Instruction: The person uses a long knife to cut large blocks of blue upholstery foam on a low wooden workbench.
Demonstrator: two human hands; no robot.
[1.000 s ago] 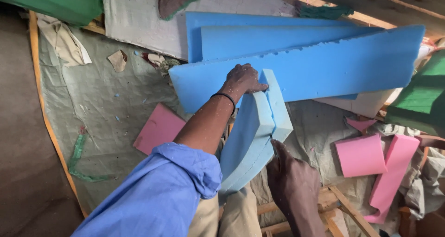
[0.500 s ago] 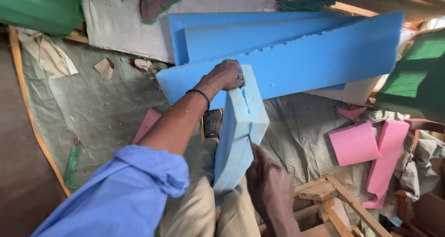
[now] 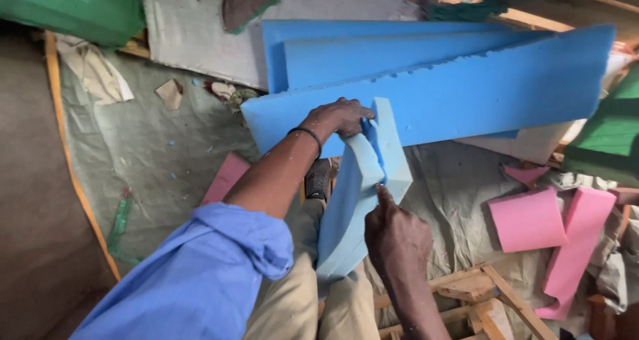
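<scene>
Since the earlier frame, light blue foam piece (image 3: 359, 200) stands more upright between the knees.
Large blue foam slabs (image 3: 439, 80) lie behind; left hand (image 3: 341, 117) grips its top, right hand (image 3: 394, 237) presses one finger on its edge.

Foam-cutting or upholstery workshop: long blue foam slabs (image 3: 426, 94) stacked, pink foam offcuts (image 3: 529, 219) strewn over a grey tarp floor (image 3: 166, 160), rough wooden frame (image 3: 479, 300) nearby.
</scene>
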